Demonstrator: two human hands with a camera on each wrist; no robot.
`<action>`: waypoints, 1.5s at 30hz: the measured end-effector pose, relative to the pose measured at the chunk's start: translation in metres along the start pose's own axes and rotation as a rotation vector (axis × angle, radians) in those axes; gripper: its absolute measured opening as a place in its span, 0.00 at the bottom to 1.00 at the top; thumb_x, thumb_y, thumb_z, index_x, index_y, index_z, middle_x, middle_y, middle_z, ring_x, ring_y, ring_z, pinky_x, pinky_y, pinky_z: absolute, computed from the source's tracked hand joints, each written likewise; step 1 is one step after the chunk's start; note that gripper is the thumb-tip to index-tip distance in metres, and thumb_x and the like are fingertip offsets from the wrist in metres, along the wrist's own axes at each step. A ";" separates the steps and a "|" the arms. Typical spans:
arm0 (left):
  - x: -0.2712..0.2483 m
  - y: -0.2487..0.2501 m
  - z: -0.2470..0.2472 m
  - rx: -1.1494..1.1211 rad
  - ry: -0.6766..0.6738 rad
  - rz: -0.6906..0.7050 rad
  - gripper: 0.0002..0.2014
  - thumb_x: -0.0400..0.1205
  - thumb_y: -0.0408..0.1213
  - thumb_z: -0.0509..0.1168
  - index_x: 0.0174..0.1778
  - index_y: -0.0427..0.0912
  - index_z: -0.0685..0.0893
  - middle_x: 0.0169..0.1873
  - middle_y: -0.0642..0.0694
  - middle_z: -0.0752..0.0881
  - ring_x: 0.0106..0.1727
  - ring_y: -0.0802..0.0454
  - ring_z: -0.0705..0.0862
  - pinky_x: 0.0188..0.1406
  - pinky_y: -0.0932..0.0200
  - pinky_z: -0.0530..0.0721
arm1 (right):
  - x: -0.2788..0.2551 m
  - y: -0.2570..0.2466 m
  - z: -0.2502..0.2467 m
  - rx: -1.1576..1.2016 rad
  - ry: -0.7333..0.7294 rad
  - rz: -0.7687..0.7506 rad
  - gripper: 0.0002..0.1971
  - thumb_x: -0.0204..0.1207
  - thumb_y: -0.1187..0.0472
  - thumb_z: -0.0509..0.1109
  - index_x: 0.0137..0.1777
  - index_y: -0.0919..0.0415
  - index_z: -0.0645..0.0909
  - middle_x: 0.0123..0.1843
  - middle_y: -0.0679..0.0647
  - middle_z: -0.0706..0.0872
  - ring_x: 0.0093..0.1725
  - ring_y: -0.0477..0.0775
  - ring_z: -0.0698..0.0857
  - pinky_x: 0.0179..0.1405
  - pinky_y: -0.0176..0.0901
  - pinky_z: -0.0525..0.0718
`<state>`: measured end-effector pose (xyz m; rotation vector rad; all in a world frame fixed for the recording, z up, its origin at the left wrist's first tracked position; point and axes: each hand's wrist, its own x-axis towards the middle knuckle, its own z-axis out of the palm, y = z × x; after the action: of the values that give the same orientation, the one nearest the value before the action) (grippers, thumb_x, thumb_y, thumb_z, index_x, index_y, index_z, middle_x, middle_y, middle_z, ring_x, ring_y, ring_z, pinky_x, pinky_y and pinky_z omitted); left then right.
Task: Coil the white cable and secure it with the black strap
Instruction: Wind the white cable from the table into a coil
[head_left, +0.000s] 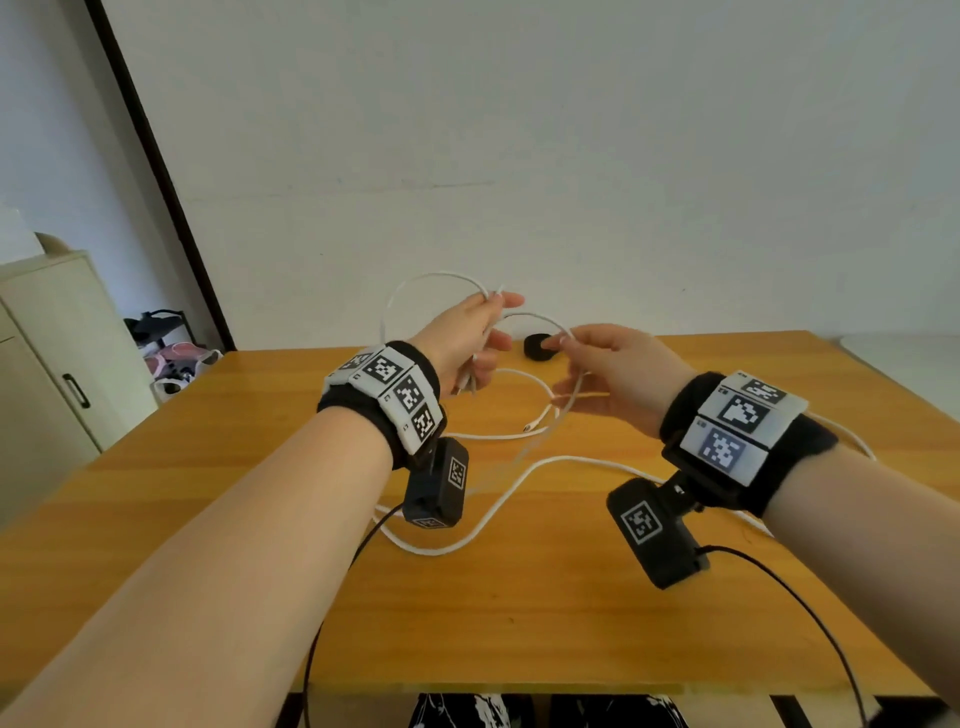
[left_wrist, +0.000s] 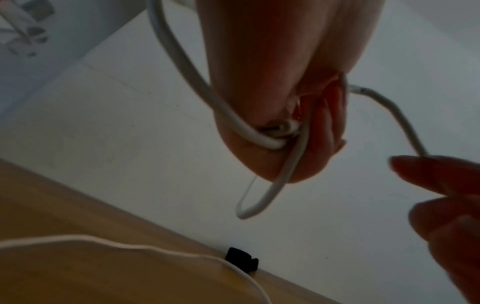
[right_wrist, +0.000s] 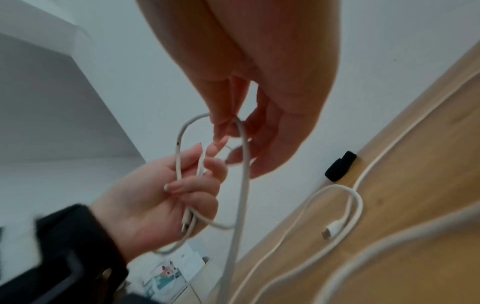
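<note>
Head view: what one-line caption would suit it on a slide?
Left hand holds loops of white cable, right hand feeds more, black strap waits on table.

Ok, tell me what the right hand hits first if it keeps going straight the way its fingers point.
The right hand, pinching the white cable, points left toward the left hand; it would probably meet those fingers and their held loops first. Depth between them is unclear.

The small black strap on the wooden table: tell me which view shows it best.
The head view shows the small black strap best: it lies at the wooden table far edge, by the wall, untouched between both hands. The right wrist view shows it clearly but tilted at the table edge; the left wrist view shows it small and dim.
</note>
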<state>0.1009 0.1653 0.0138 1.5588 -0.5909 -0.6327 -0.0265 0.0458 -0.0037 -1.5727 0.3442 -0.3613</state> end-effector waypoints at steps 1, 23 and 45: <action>-0.001 0.000 0.001 -0.042 -0.050 -0.031 0.13 0.87 0.48 0.50 0.54 0.51 0.80 0.31 0.47 0.75 0.13 0.61 0.64 0.16 0.69 0.63 | 0.004 -0.001 -0.001 0.009 0.052 -0.034 0.09 0.81 0.63 0.63 0.56 0.64 0.83 0.32 0.55 0.74 0.31 0.52 0.79 0.43 0.48 0.88; -0.021 0.026 0.021 -0.484 -0.678 -0.145 0.24 0.83 0.53 0.51 0.25 0.45 0.75 0.12 0.54 0.63 0.15 0.60 0.52 0.18 0.68 0.52 | 0.041 -0.009 0.004 0.412 -0.111 0.159 0.20 0.76 0.57 0.58 0.66 0.64 0.76 0.61 0.65 0.76 0.62 0.62 0.77 0.76 0.59 0.68; -0.019 0.022 0.014 -0.654 -0.316 -0.118 0.21 0.87 0.51 0.49 0.34 0.42 0.73 0.17 0.53 0.66 0.16 0.59 0.68 0.21 0.68 0.69 | 0.037 -0.011 -0.011 0.351 0.189 -0.111 0.11 0.83 0.64 0.60 0.45 0.67 0.81 0.31 0.54 0.72 0.20 0.43 0.65 0.17 0.30 0.66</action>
<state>0.0773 0.1668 0.0356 0.8879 -0.4598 -1.0523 0.0022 0.0206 0.0078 -1.2190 0.3199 -0.6249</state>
